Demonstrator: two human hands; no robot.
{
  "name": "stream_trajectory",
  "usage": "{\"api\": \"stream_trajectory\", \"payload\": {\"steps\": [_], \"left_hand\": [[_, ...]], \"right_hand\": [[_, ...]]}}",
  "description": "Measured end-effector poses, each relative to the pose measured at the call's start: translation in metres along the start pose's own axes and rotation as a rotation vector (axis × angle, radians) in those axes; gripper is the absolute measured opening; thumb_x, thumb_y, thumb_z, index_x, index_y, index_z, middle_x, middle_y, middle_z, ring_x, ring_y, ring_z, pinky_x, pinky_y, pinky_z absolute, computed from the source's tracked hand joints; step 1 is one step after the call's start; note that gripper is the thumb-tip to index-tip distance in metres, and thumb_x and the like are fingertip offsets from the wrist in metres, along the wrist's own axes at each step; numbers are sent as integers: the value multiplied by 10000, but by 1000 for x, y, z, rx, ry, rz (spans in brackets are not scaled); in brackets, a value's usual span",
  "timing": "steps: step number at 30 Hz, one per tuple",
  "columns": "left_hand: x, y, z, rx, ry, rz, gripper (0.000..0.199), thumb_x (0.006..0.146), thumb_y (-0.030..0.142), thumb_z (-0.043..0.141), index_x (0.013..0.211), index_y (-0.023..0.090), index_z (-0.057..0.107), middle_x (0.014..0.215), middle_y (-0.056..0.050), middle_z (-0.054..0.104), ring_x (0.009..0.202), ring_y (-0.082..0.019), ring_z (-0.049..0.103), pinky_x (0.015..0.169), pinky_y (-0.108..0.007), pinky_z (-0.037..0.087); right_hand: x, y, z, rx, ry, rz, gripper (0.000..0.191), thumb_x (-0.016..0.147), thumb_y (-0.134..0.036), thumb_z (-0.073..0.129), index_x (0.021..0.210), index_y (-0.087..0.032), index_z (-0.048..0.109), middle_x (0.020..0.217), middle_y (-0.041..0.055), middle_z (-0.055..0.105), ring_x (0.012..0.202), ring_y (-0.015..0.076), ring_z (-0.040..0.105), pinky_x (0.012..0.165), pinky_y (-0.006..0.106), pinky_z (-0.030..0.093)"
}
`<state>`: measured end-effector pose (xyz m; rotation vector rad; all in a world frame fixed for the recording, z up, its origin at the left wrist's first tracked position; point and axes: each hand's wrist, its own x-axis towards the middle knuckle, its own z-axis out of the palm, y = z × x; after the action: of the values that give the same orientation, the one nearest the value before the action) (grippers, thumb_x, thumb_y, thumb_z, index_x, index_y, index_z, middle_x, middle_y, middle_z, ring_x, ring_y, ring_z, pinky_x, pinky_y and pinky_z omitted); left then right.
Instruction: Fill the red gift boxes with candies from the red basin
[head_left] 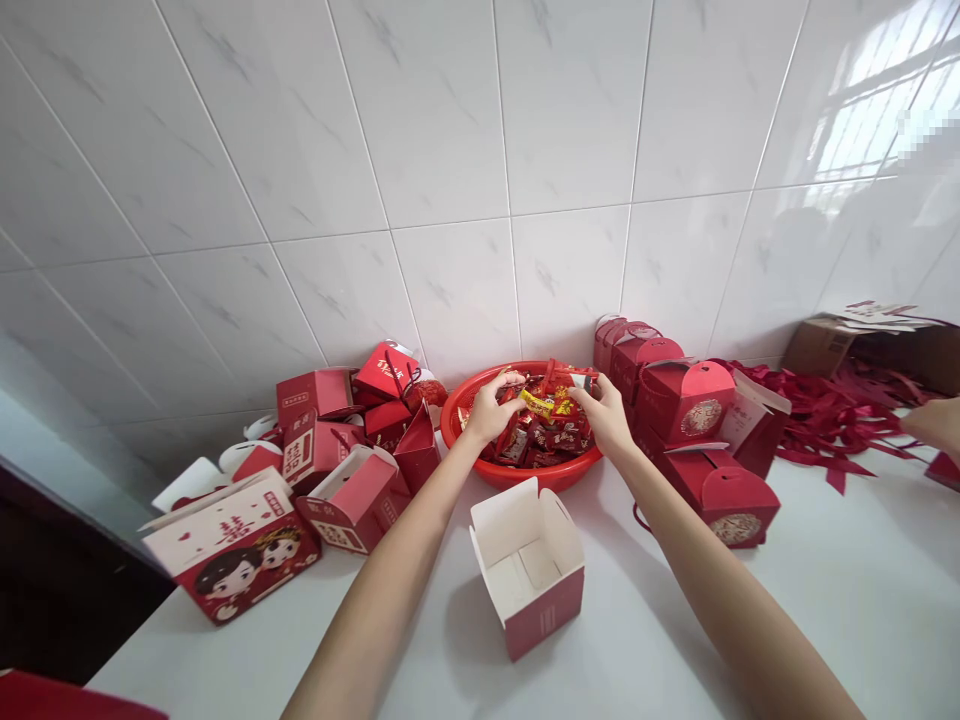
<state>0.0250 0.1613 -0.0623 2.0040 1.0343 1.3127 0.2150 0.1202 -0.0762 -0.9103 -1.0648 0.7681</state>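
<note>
Both hands reach into a red basin (480, 462) heaped with wrapped candies (544, 435). On its left side, my left hand (495, 405) has thumb and fingers curled together beside a yellow-wrapped candy (537, 403); what they pinch, if anything, is too small to name. My right hand (604, 410) is closed at the right rim, its fingers near red and white wrappers; what it holds is unclear. Between my forearms, an open red box (545, 615) with a white inside stands on the white table, its flaps up and nothing inside.
Red gift boxes (356, 495) crowd the left, including a large one with cartoon faces (251, 550). More closed boxes (690, 400) stack at the right, beside dark red ribbons (825, 425) and a cardboard carton (821, 348). Another person's hand (937, 422) shows at the right edge.
</note>
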Motion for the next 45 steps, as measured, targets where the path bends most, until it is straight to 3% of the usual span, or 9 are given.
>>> {"api": "stream_trajectory", "payload": {"steps": [6,10,15,20,25,37,45], "left_hand": [[-1,2,0,-18,73,-2,318,737,159,651,1050,185,699,1183,-66,729,1171,-229,633,1092,-389,439],[-1,3,0,-46,138,-32,334,730,172,657,1062,180,690,1210,-69,717,1196,-234,620,1103,-376,426],[-3,5,-1,-82,112,-17,331,746,230,665,1073,176,676,1213,-87,710,1198,-246,619,1092,-387,432],[-4,4,-1,-62,71,16,317,765,234,671,1074,165,672,1221,-99,708,1183,-227,627,1071,-356,451],[-3,4,0,-16,110,-12,252,808,210,645,1054,171,682,1185,-80,726,1159,-219,642,1064,-349,460],[-7,9,2,91,259,33,200,877,193,617,1072,213,658,1162,-54,735,1116,-213,674,1016,-358,506],[-6,4,2,90,180,69,240,913,212,579,1147,221,630,1219,-56,714,1092,-202,687,1026,-362,500]], "right_hand": [[1,-1,-2,31,-21,54,248,621,-326,676,835,-231,594,805,1,694,764,212,634,714,341,530],[0,-6,-3,56,-153,85,251,603,-305,707,831,-220,642,822,18,727,804,232,664,737,357,535],[-4,-12,-1,104,-257,138,344,575,-311,775,896,-222,687,860,29,756,824,254,699,757,397,565],[-2,-7,-1,68,-197,94,314,580,-307,749,872,-223,673,852,16,747,817,239,689,766,385,554],[-2,-6,0,41,-146,64,285,592,-297,708,858,-219,647,837,14,735,783,226,668,731,358,537],[-9,-14,1,-45,-235,35,243,595,-290,682,822,-203,666,792,9,722,726,204,638,704,327,514],[-7,-11,0,-54,-222,26,270,607,-315,685,854,-207,666,821,17,733,766,224,658,731,348,527]]}}
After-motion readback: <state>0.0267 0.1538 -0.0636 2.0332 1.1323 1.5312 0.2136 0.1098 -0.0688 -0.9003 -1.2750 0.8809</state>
